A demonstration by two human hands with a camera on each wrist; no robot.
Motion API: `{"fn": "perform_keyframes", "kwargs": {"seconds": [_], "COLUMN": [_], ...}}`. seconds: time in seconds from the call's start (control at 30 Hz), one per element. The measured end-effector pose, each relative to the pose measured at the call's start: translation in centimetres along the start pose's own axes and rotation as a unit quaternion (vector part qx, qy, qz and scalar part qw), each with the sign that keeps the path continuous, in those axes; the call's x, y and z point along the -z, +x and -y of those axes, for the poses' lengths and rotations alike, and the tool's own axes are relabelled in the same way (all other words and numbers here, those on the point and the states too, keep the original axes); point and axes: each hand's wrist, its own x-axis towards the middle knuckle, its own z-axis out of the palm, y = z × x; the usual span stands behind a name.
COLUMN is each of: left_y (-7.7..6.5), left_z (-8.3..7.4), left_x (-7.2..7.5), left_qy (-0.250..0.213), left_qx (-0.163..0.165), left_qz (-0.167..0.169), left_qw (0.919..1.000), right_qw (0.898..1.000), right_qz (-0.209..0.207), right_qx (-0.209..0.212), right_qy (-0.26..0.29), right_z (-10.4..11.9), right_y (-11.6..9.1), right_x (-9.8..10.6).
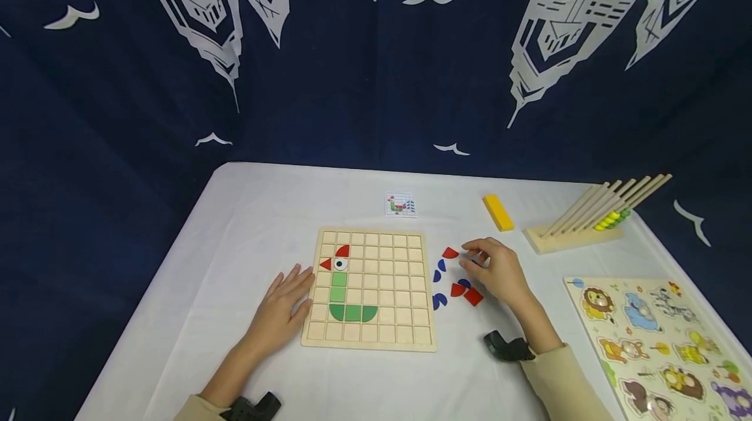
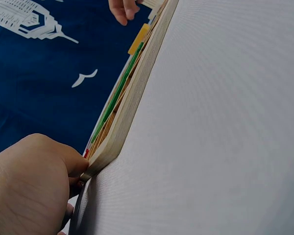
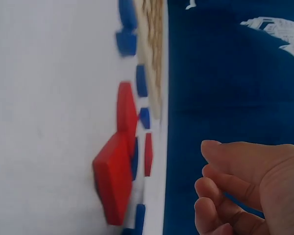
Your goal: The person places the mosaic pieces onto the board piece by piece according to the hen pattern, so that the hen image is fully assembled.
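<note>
A wooden grid board (image 1: 388,277) lies on the table. On it are a red quarter-round piece (image 1: 343,251), a red triangle (image 1: 326,265), an eye piece (image 1: 340,264), two green squares in a column and a row of green pieces (image 1: 353,312). My left hand (image 1: 282,310) rests at the board's left edge with its fingers extended; in the left wrist view the hand (image 2: 36,183) touches the board's corner. Above the loose pieces hovers my right hand (image 1: 496,271), fingers loosely bent, nothing between them. Below it lie a red square (image 1: 473,297), red quarter-rounds (image 1: 450,252) and several blue pieces (image 1: 439,301).
A small picture card (image 1: 401,204) lies behind the board. Toward the back right are a yellow block (image 1: 498,213) and a wooden stand with slanting rods (image 1: 572,240) carrying yellow and green beads. An animal puzzle board (image 1: 646,323) occupies the right side of the white table (image 1: 194,316).
</note>
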Motion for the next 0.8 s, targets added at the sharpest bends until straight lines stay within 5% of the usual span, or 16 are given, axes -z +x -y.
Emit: {"fn": "perform_keyframes", "kwargs": {"seconds": [0.5, 0.8], "left_y": [-0.1, 0.0], "left_z": [0.0, 0.0], "left_x": [-0.2, -0.1], "left_qy": [0.000, 0.004], "left_qx": [0.001, 0.000], "left_qz": [-0.002, 0.000], "left_qw": [1.0000, 1.0000], "right_qw": [0.995, 0.993], "right_qz": [0.100, 0.110], "right_qx": [-0.026, -0.046], "right_qy": [0.008, 0.010], "right_z": [-1.4, -1.1], "right_y": [2.9, 3.1], "right_x": [-2.1, -2.2]}}
